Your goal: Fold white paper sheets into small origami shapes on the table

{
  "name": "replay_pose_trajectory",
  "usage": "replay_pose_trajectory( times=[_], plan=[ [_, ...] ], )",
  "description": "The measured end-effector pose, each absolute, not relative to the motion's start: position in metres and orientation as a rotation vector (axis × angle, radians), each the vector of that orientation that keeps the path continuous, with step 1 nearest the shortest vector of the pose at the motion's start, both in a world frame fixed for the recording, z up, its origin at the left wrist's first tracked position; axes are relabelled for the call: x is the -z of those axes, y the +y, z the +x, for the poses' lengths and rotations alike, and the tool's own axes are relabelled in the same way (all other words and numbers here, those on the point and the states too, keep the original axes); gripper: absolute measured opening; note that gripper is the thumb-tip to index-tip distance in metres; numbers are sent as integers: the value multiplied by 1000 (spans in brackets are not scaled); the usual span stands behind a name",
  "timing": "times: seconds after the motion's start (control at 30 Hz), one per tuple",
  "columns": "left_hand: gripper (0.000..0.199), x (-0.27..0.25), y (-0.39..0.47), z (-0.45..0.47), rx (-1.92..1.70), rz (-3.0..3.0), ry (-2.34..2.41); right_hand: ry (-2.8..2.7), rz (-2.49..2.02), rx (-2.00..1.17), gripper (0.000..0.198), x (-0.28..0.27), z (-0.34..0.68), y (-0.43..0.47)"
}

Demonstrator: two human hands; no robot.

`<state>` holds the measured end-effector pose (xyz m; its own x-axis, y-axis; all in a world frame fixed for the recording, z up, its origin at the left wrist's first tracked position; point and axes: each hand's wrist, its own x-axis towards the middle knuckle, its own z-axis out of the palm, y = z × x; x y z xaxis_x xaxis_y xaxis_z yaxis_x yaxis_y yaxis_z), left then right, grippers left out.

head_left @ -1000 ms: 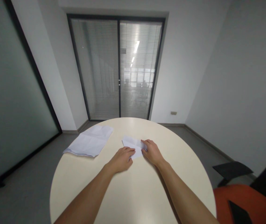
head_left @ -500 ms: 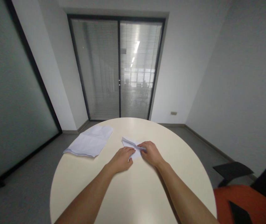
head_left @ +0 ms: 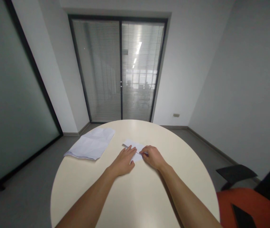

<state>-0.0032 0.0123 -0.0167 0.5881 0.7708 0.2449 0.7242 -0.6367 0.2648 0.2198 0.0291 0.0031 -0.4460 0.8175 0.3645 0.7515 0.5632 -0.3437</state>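
Note:
A small folded sheet of white paper (head_left: 132, 143) lies on the round cream table (head_left: 135, 196), between my two hands. My left hand (head_left: 123, 161) rests on its left part with fingers stretched out over a fold, the thumb apart near the lower edge. At the paper's right side, my right hand (head_left: 152, 156) has its thumb and fingertips pinched on the folded edge. Both hands hide portions of the sheet.
A stack of creased white paper (head_left: 91, 144) lies at the table's far left. An orange chair (head_left: 248, 202) with black armrests stands at the right. Glass doors with blinds (head_left: 120, 69) are behind the table.
The raised paper flap has come down toward me and now lies flatter. My left fingers have straightened over it, while my right fingertips have shifted slightly along the edge.

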Motion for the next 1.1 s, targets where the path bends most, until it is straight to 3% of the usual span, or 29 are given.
replay_pose_trajectory(
  times=[0.27,0.6,0.73,0.93,1.1],
  plan=[
    [55,12,7,-3,-461,2674,1296,-2326,-1337,-162,25,-10,216,21],
    [41,6,7,-1,-637,2721,1207,-2371,-1110,-360,54,3,195,14],
    [41,4,5,1,-687,2726,1209,-2402,-1222,-498,66,14,192,13],
    [33,0,3,3,-671,2714,1222,-2415,-1278,-625,68,11,197,15],
    [54,8,5,1,-582,2666,1239,-2396,-1245,-672,66,12,200,18]
  ],
)
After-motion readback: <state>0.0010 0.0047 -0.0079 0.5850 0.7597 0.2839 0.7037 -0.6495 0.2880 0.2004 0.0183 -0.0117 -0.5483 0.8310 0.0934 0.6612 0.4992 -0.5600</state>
